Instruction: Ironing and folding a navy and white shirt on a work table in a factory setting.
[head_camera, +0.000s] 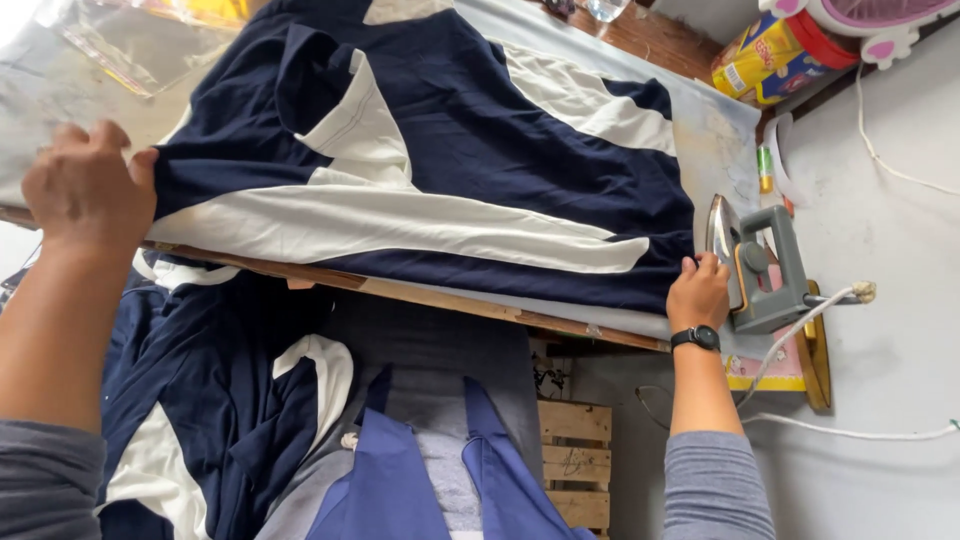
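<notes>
While navy-and-white garment (430, 170) lies spread on ironing board (470, 300), near half hanging off front edge, risk: heavy overhang may drag it off. Right hand (697, 292) pinches right hem, just beside upright iron (760, 268) — burn risk. Left hand (88, 190) clamped on left edge, fingers curled shut.

Single head cam, looking steeply down and forward over the ironing board (470, 300), close in at arm's reach. Board edge runs tilted across frame, so the view is rolled; far wall (890, 200) fills the right side, the wearer's apron (420, 480) sits at the near bottom edge. No second view, no overlap.
</notes>
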